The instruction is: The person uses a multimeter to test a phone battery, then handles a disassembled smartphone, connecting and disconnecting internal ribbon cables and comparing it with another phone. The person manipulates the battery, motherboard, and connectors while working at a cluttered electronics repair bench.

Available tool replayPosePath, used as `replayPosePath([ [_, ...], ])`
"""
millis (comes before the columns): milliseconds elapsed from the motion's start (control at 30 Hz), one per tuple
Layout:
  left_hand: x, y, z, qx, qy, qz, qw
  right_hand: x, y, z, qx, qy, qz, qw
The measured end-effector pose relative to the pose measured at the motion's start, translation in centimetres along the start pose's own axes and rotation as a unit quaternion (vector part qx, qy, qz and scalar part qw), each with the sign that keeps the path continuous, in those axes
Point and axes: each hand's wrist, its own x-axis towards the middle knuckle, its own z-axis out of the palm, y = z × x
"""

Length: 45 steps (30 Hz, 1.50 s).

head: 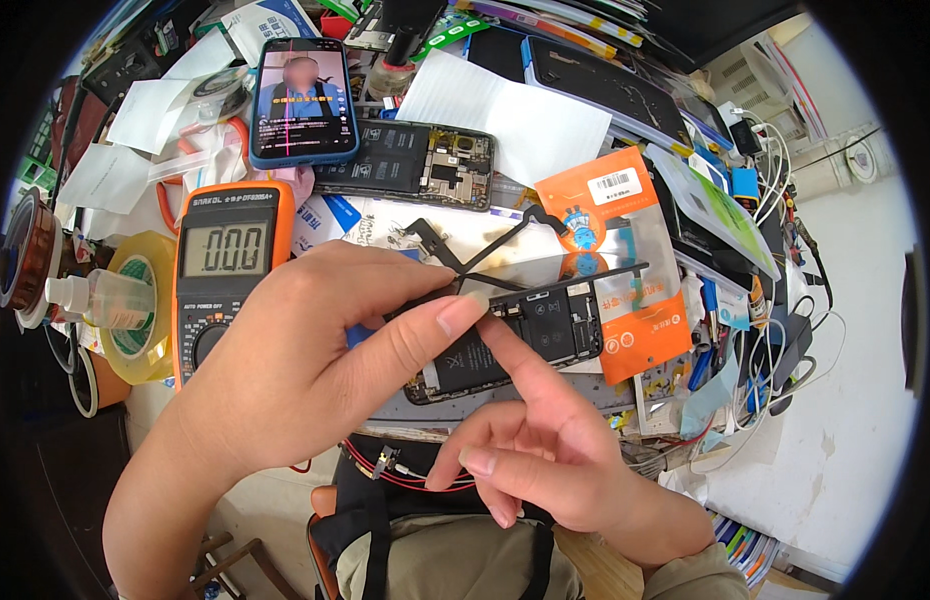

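My left hand (337, 337) pinches a thin dark phone screen panel (577, 279) between thumb and fingers. The panel stands tilted, almost edge-on to me, and its glossy face mirrors the orange packet behind. Thin black strips (502, 244), perhaps adhesive, cross just beyond my fingertips; where they attach is hidden. Below the panel lies an opened smartphone body (551, 322) with black batteries and exposed metal parts, partly covered by my hands. My right hand (547, 442) reaches its index fingertip to the left thumb tip, by the panel's lower edge. Its other fingers are loosely curled around nothing.
A multimeter (232, 247) stands left, near a tape roll (146, 259), a spray bottle (108, 300) and a copper wire spool (29, 247). Behind are a lit phone (303, 105), another opened phone (390, 161) and an orange packet (645, 300). White cables (765, 360) tangle at right.
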Motion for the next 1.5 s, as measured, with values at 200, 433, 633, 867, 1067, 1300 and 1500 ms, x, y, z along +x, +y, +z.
replayPosePath([
  [200,0.0,0.1,0.1,0.003,-0.002,-0.004,1.0,0.0,0.0,-0.1,-0.042,-0.036,0.022,0.998],
  [433,0.1,0.1,0.0,0.021,-0.01,0.0,1.0,-0.2,0.4,0.0,-0.05,-0.023,0.034,0.998],
  [633,0.0,0.5,0.1,0.026,-0.007,-0.012,1.0,-0.1,1.0,-1.6,0.082,-0.039,-0.011,0.996],
  [867,0.0,0.5,0.1,0.013,-0.004,-0.015,1.0,0.1,1.1,-2.6,0.296,-0.056,-0.004,0.954],
  [1067,-0.1,0.4,0.2,-0.006,0.009,-0.02,1.0,-1.5,0.3,-2.7,0.088,0.048,-0.067,0.993],
  [1300,0.0,0.6,0.7,-0.01,0.055,-0.027,0.998,-1.8,0.2,-2.7,0.032,0.076,-0.05,0.995],
  [1500,-0.1,0.7,0.8,-0.016,0.055,-0.028,0.998,-1.5,0.4,-2.5,0.044,0.048,-0.056,0.996],
])
